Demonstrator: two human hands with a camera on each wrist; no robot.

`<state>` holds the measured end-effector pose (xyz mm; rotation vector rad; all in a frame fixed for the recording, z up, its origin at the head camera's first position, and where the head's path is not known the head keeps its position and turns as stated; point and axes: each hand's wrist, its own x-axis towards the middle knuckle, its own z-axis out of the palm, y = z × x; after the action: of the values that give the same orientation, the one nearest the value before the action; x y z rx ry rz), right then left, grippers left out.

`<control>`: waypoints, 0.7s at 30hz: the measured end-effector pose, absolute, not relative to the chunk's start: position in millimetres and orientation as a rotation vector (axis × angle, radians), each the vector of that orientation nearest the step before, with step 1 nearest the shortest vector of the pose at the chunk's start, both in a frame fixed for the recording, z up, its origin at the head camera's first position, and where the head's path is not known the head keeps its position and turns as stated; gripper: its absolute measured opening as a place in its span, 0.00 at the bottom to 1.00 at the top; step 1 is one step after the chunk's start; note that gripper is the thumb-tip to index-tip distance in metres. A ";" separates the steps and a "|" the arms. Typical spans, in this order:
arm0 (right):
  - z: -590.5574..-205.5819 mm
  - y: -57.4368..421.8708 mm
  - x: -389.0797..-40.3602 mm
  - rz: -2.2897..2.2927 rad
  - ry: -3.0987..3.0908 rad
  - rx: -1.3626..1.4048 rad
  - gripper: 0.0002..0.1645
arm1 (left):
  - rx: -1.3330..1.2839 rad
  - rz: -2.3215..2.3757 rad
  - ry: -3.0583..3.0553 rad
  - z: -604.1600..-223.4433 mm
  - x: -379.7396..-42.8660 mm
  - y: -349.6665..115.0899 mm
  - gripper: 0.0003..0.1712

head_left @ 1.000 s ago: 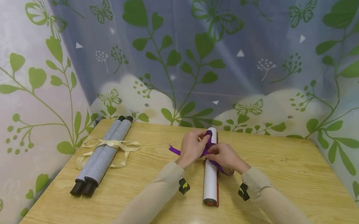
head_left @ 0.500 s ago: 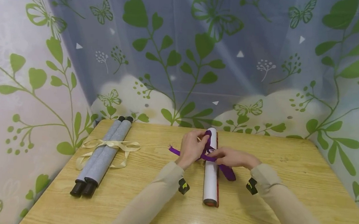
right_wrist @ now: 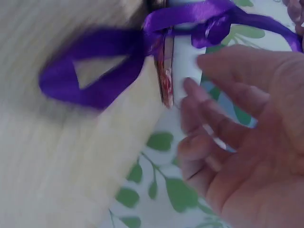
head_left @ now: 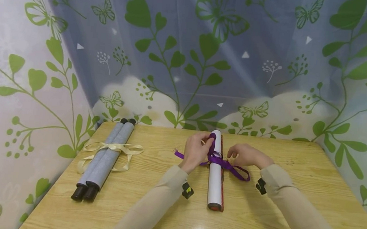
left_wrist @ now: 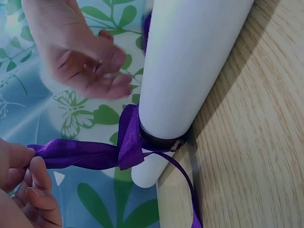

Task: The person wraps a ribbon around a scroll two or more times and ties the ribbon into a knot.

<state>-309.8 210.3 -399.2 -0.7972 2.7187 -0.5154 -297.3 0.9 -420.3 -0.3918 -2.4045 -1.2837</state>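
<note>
A white roll (head_left: 215, 187) with a red strip along its right side lies lengthwise on the table, a purple ribbon (head_left: 220, 162) wound round its middle. My left hand (head_left: 196, 149) pinches a folded length of the ribbon between thumb and finger, drawn out from the knot (left_wrist: 129, 140) in the left wrist view. My right hand (head_left: 247, 155) hovers just right of the roll, fingers loosely bent and holding nothing. Below it, a ribbon loop (right_wrist: 59, 83) hangs out to the right of the roll. A frayed ribbon end (head_left: 178, 154) sticks out at the left.
Two grey rolls (head_left: 109, 162) with black ends lie side by side at the left of the wooden table (head_left: 288, 202), tied with a cream ribbon bow (head_left: 117, 147). A leaf-patterned curtain (head_left: 180, 73) stands behind the table's back edge.
My right hand has let go of the purple ribbon and moved right, away from the roll. A ribbon loop now lies out to the right. My left hand keeps its pinch in place.
</note>
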 end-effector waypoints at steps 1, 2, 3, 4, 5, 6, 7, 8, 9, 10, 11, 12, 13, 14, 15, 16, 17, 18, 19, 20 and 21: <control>-401.4 207.9 -309.6 -0.569 2.738 -0.802 0.14 | -0.391 -1.280 -2.405 -420.4 -297.5 0.9 0.08; -403.9 204.6 -309.1 -0.628 2.757 -0.808 0.13 | -0.389 -1.278 -2.407 -420.6 -297.6 0.8 0.08; -407.4 201.4 -308.6 -0.688 2.776 -0.815 0.11 | -0.387 -1.275 -2.408 -420.7 -297.6 0.9 0.08; -411.7 197.3 -308.2 -0.741 2.795 -0.810 0.10 | -0.387 -1.273 -2.410 -420.8 -297.6 0.9 0.08; -415.7 193.0 -307.5 -0.779 2.820 -0.816 0.09 | -0.385 -1.270 -2.413 -421.0 -297.7 0.9 0.08; -420.1 188.6 -307.0 -0.797 2.856 -0.821 0.08 | -0.384 -1.267 -2.415 -421.2 -297.7 1.0 0.08; -424.6 184.4 -306.4 -0.796 2.895 -0.827 0.08 | -0.387 -1.264 -2.415 -421.3 -297.5 1.1 0.08; -428.4 180.2 -305.6 -0.789 2.933 -0.828 0.09 | -0.391 -1.264 -2.414 -421.4 -297.3 1.2 0.09; -432.0 176.7 -305.0 -0.768 2.973 -0.836 0.10 | -0.395 -1.263 -2.414 -421.4 -297.0 1.2 0.09; -435.2 173.1 -304.3 -0.749 3.006 -0.823 0.10 | -0.399 -1.261 -2.414 -421.7 -297.0 1.3 0.09; -437.8 170.5 -303.7 -0.726 3.039 -0.820 0.10 | -0.403 -1.260 -2.413 -421.9 -296.8 1.4 0.09; -440.5 168.3 -303.5 -0.709 3.061 -0.813 0.10 | -0.405 -1.256 -2.414 -422.1 -296.6 1.5 0.09; -442.7 166.3 -303.6 -0.697 3.076 -0.803 0.09 | -0.405 -1.253 -2.414 -422.4 -296.5 1.5 0.09; -444.1 165.0 -303.4 -0.694 3.082 -0.786 0.09 | -0.403 -1.251 -2.416 -422.5 -296.5 1.4 0.09; -445.1 164.3 -303.4 -0.698 3.082 -0.771 0.09 | -0.399 -1.247 -2.417 -422.7 -296.4 1.2 0.09; -445.8 163.8 -303.6 -0.705 3.078 -0.751 0.09 | -0.396 -1.240 -2.418 -422.7 -296.3 1.0 0.09; -446.1 164.0 -303.8 -0.728 3.069 -0.739 0.09 | -0.395 -1.239 -2.416 -422.5 -296.3 0.7 0.09; -446.1 164.2 -304.2 -0.761 3.056 -0.720 0.09 | -0.394 -1.236 -2.414 -422.5 -296.3 0.4 0.09; -445.6 164.8 -304.6 -0.803 3.038 -0.703 0.09 | -0.393 -1.237 -2.412 -422.4 -296.4 0.0 0.09; -444.9 166.0 -305.0 -0.845 3.021 -0.693 0.09 | -0.393 -1.240 -2.410 -422.1 -296.3 -0.2 0.09; -444.3 166.9 -305.7 -0.886 3.004 -0.684 0.08 | -0.391 -1.238 -2.409 -422.0 -296.5 -0.5 0.09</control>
<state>-305.7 166.9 -444.3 -0.6843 3.0043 -0.8855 -296.5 -0.5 -422.0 -0.3906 -2.4094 -1.2381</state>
